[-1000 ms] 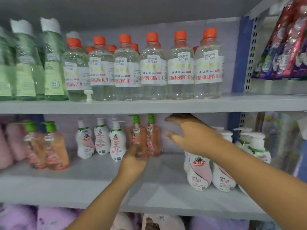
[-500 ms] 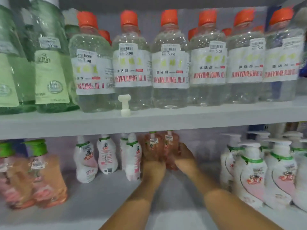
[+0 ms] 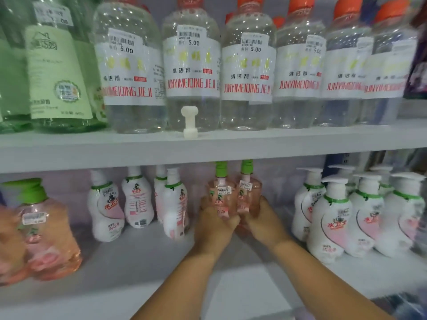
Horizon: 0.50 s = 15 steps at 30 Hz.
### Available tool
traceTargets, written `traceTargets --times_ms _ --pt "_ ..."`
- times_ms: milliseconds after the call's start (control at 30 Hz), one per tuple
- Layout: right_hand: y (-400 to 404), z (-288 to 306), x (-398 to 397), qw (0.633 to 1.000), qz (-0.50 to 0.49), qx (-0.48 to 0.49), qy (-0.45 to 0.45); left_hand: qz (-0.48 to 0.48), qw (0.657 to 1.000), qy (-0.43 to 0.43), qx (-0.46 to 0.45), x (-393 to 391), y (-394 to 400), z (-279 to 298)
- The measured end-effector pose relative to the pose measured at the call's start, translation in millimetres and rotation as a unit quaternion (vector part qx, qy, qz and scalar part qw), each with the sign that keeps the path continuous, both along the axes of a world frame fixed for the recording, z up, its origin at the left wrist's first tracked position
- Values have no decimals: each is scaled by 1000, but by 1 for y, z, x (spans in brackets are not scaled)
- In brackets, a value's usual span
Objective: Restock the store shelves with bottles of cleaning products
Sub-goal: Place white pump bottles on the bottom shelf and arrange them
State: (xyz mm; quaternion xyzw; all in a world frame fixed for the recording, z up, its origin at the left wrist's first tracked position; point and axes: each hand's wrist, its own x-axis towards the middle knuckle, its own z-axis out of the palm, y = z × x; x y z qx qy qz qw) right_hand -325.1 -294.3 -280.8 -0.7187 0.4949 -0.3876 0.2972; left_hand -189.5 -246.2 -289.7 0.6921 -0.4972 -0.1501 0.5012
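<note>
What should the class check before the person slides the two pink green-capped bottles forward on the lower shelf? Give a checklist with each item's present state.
1. Left hand grips the left pink bottle: ok.
2. Right hand grips the right pink bottle: ok.
3. Both bottles upright: ok.
4. Bare lower shelf in front of the hands: ok.
5. Green caps clear the upper shelf edge: cannot tell.
6. Nearby white bottle steady: cannot tell, blurred.
</note>
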Motion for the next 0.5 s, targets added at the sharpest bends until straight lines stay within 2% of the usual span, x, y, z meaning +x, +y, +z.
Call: traceTargets --times_ms 133,267,367,500 --pt "39 13 -26 999 -12 -5 31 -2 999 -6 32 -21 43 7" --pt "73 4 -45 997 22 52 -47 -32 998 49 13 -28 91 -1" --pt "90 1 -49 988 86 68 -105 -30 997 63 16 -22 124 4" --pt "118 3 -37 984 138 45 -105 17 996 91 7 3 170 8"
